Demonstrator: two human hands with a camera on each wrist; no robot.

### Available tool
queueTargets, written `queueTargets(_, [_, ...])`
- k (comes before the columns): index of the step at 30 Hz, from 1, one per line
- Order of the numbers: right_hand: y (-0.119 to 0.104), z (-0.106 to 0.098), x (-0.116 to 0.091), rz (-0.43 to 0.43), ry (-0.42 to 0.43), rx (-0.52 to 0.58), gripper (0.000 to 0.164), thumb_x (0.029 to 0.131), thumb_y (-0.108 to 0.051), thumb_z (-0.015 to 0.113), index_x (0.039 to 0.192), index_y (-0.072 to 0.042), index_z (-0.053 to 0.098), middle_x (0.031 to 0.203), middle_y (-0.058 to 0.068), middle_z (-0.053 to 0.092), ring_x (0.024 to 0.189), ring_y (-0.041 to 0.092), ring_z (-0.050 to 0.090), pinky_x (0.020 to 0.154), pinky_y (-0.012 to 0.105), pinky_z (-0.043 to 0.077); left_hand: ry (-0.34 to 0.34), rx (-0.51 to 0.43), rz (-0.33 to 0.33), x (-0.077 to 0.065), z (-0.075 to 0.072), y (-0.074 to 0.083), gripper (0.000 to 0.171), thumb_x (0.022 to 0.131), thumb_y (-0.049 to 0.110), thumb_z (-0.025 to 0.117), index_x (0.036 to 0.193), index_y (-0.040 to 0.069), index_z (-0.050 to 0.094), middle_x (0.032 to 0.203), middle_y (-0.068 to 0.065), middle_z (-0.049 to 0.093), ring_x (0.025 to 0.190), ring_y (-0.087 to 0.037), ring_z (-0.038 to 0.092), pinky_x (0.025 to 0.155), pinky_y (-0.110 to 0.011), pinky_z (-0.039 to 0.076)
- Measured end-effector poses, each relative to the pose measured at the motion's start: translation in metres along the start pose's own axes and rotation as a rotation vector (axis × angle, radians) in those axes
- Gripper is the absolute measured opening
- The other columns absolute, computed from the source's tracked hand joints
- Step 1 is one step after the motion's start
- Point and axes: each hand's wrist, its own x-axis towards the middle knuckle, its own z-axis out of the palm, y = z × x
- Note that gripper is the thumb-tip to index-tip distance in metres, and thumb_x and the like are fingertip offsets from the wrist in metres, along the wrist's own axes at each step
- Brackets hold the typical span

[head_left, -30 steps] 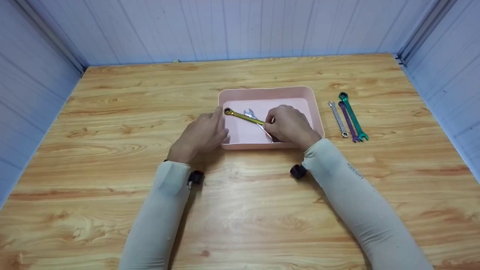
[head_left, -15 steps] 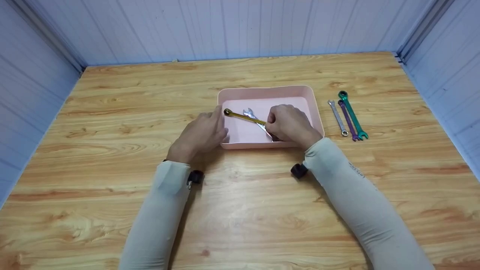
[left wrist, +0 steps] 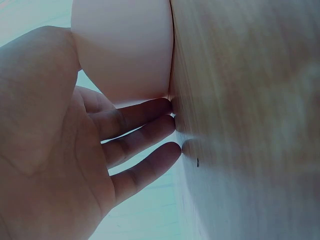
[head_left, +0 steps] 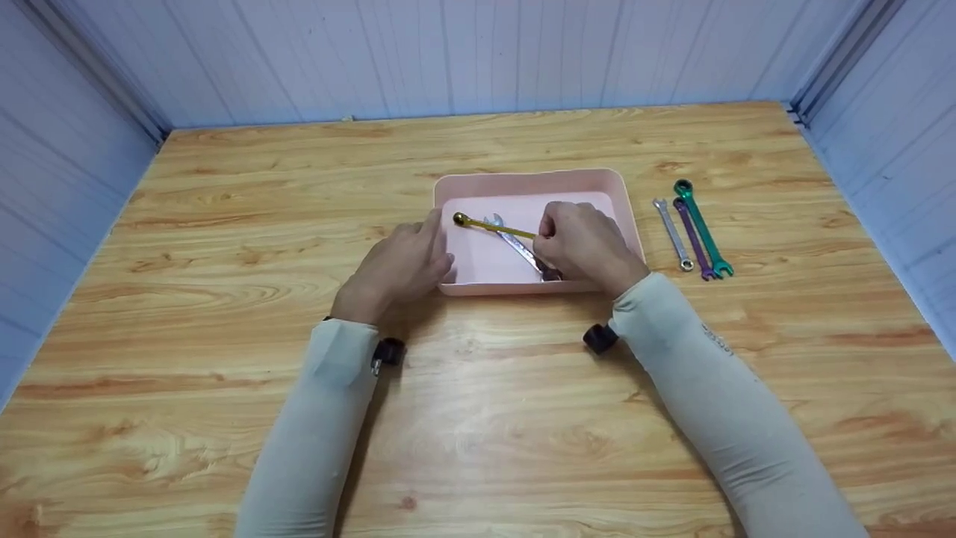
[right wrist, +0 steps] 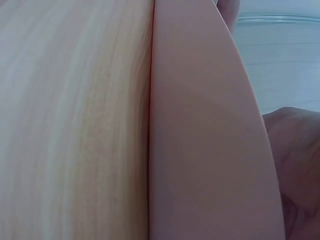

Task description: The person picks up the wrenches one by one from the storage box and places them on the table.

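A pink tray [head_left: 523,290] stands on the wooden table. My left hand [head_left: 396,269] holds its left side, thumb over the rim and fingers along the outside; in the left wrist view those fingertips [left wrist: 167,150] touch the table. Inside the tray's right half, my right hand [head_left: 586,243] grips a gold combination wrench [head_left: 497,227] by one end, its ring end pointing left. Below it a silver wrench [head_left: 519,248] lies slanting on the tray floor, with a dark piece at its lower end partly hidden by the hand. The tray wall [right wrist: 210,130] covers most of the right wrist view.
To the tray's right lie a small silver wrench [head_left: 674,237], a purple wrench [head_left: 694,239] and a longer green ratchet wrench [head_left: 702,228], roughly side by side. Pale panel walls [head_left: 478,60] enclose the table at the back and both sides.
My right hand has shifted slightly up and right with the gold wrench, which has turned a little flatter and onto its edge. More of the silver wrench shows. The left hand stays put.
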Motion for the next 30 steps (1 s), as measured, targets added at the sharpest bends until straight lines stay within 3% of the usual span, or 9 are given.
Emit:
queueTargets(4, [-0.0009, 0.0015, -0.0004, -0.032, 0.048, 0.024, 0.01, 0.09, -0.024, 0.064, 0.09, -0.014, 0.063, 0.081, 0.002, 0.063, 0.071, 0.02, 0.056, 0.061, 0.034, 0.041, -0.001, -0.001, 0.009, -0.0003, 0.0003, -0.0005, 0.052, 0.101, 0.031, 0.052, 0.144, 0.01, 0.036, 0.111, -0.011, 0.059, 0.101, -0.026, 0.055, 0.089, -0.044, 0.047])
queueTargets(10, [-0.0002, 0.0051, -0.0004, -0.16, 0.168, 0.093, 0.009, 0.092, -0.019, 0.063, 0.094, -0.01, 0.064, 0.082, 0.004, 0.064, 0.072, 0.019, 0.055, 0.063, 0.033, 0.043, 0.003, 0.002, 0.016, -0.0006, 0.0, -0.0007, 0.062, 0.1, 0.032, 0.052, 0.152, 0.007, 0.03, 0.119, -0.014, 0.059, 0.108, -0.026, 0.055, 0.095, -0.045, 0.047])
queueTargets(17, [0.0021, 0.0054, -0.0011, -0.313, 0.295, 0.338, 0.007, 0.093, -0.011, 0.064, 0.092, -0.004, 0.064, 0.085, 0.006, 0.065, 0.076, 0.016, 0.057, 0.07, 0.029, 0.049, -0.006, 0.003, 0.01, -0.0009, -0.0003, -0.0011, 0.066, 0.1, 0.033, 0.05, 0.156, 0.009, 0.025, 0.132, -0.018, 0.056, 0.125, -0.03, 0.051, 0.104, -0.048, 0.042])
queueTargets(22, [0.0013, 0.0041, -0.0023, -0.308, 0.321, 0.489, 0.01, 0.094, -0.013, 0.066, 0.096, -0.004, 0.067, 0.086, 0.004, 0.063, 0.075, 0.014, 0.053, 0.066, 0.026, 0.045, -0.025, 0.009, -0.019, -0.0007, -0.0008, 0.0002, 0.07, 0.1, 0.035, 0.049, 0.159, 0.011, 0.02, 0.144, -0.02, 0.049, 0.135, -0.032, 0.044, 0.109, -0.049, 0.037])
queueTargets(30, [-0.0038, 0.001, -0.0058, -0.32, 0.37, 0.609, 0.015, 0.097, -0.018, 0.067, 0.101, -0.004, 0.07, 0.085, 0.005, 0.062, 0.074, 0.016, 0.052, 0.061, 0.026, 0.042, -0.028, 0.013, -0.037, 0.0007, 0.0, 0.0008, 0.073, 0.1, 0.036, 0.05, 0.161, 0.011, 0.018, 0.148, -0.021, 0.046, 0.137, -0.032, 0.043, 0.111, -0.049, 0.035])
